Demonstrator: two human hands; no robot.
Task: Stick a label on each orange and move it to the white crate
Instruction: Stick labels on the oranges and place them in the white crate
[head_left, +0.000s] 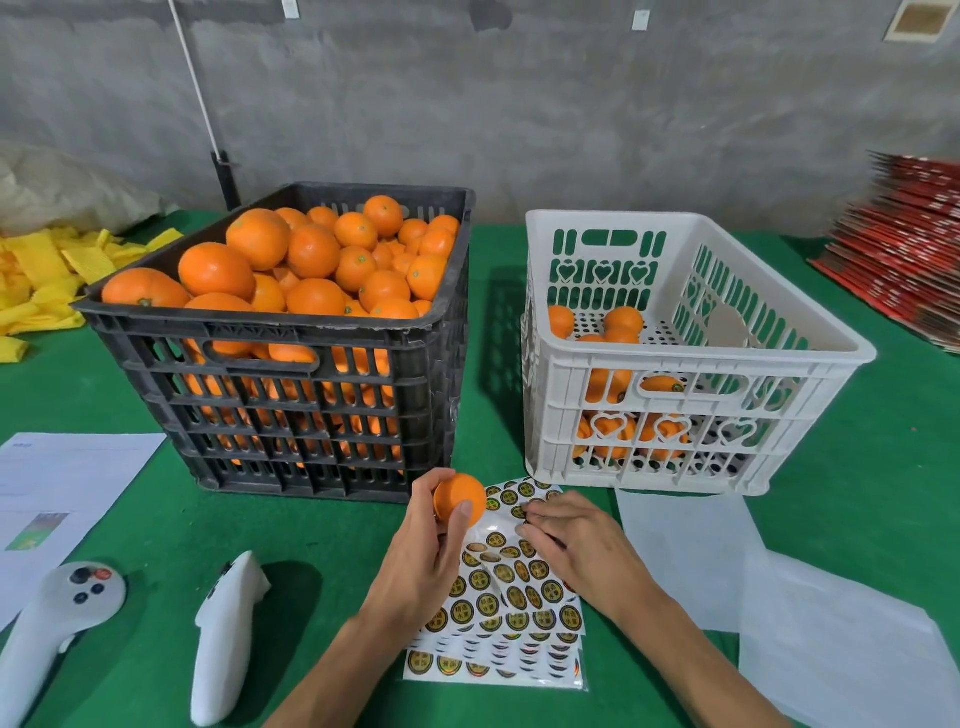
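The left hand (431, 551) held one orange (460, 498) in a closed grip, raised just above the label sheets (498, 587) on the green worktop (883, 467). The right hand (576, 545) lay on the sheets, fingertips pinching at a label; whether one was lifted could not be determined. The white crate (691, 358) held several oranges; the black crate (291, 332) was heaped full.
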